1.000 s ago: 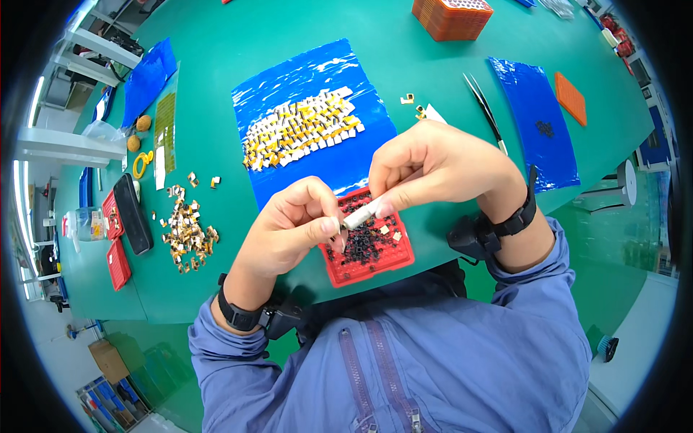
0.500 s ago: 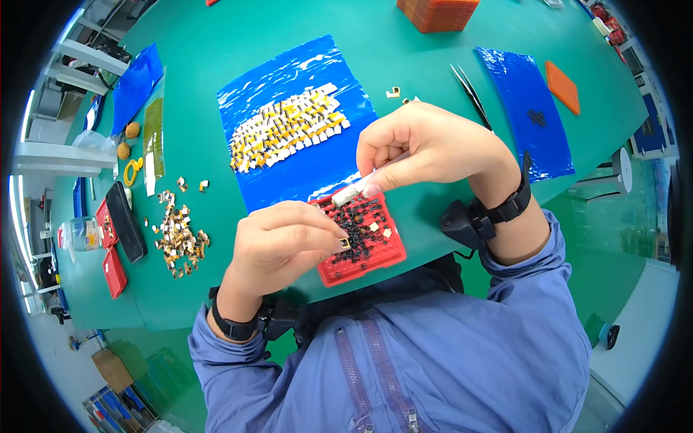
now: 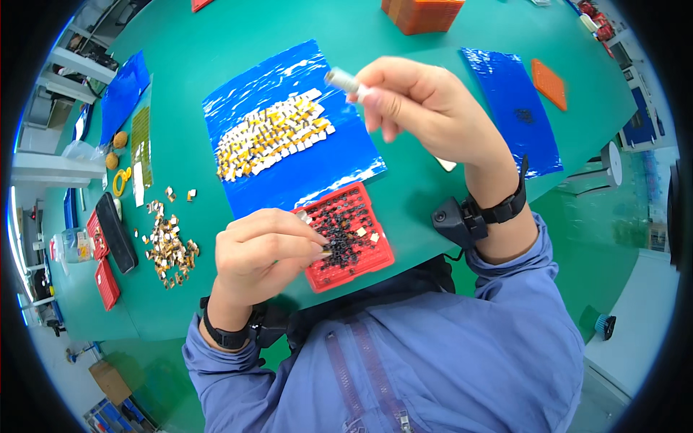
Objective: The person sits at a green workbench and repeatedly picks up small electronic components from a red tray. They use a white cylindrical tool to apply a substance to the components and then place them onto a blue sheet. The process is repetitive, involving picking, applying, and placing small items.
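My right hand (image 3: pixel 426 105) is raised above the far right part of the blue sheet (image 3: pixel 346 162), its fingers closed on a short white cylindrical tool (image 3: pixel 344 81) with a brownish tip. Over the left side of a red tray (image 3: pixel 368 261), my left hand (image 3: pixel 263 249) pinches a small, gold-edged square part (image 3: pixel 326 252), mostly hidden by the fingertips. Inside the tray lie many tiny black pieces (image 3: pixel 345 229) and a few pale squares. Rows of small white-and-yellow parts (image 3: pixel 274 137) cover the middle of the sheet.
A loose pile of similar small parts (image 3: pixel 172 249) lies on the green table (image 3: pixel 238 58) at left, near a black case (image 3: pixel 115 232) and yellow scissors (image 3: pixel 121 182). To the right are another blue sheet (image 3: pixel 509 94) and an orange tray (image 3: pixel 548 85). Stacked orange trays (image 3: pixel 422 14) stand behind.
My right hand has lifted the white tool up and away from the red tray, toward the far side. The left hand stays by the tray, still pinching the small part.
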`<state>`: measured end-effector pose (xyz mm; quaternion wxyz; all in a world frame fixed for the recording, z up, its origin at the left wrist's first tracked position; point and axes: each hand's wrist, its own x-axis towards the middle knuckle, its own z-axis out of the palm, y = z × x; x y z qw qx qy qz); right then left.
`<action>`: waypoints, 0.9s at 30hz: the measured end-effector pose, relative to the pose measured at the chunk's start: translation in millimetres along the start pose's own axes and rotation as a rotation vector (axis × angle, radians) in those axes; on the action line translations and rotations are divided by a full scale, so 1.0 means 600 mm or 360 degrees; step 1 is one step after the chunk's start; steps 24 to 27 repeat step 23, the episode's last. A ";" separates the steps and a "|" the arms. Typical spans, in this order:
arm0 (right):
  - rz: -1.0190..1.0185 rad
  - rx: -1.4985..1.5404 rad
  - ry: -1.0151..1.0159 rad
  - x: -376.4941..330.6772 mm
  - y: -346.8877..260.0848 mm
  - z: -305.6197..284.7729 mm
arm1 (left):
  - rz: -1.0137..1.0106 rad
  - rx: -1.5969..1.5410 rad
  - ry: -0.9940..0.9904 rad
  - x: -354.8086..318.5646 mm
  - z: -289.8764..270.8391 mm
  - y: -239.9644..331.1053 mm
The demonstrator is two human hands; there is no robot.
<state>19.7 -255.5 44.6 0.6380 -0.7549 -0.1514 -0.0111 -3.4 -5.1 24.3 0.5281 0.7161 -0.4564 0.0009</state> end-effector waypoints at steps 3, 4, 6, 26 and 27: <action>0.0056 -0.0166 0.0087 -0.012 0.005 -0.033 | -0.0054 -0.0041 0.0056 -0.003 0.001 -0.010; 0.0113 -0.0409 0.0046 -0.019 0.002 -0.043 | -0.0113 -0.0107 0.0067 -0.005 0.001 -0.013; 0.0233 -0.0892 -0.0039 -0.038 -0.008 -0.058 | -0.0233 -0.0240 0.0089 -0.008 0.003 -0.017; 0.0456 -0.2032 -0.0124 -0.055 0.039 -0.041 | -0.0456 -0.1239 0.0155 -0.023 -0.003 -0.030; 0.0456 -0.2032 -0.0124 -0.055 0.039 -0.041 | -0.0456 -0.1239 0.0155 -0.023 -0.003 -0.030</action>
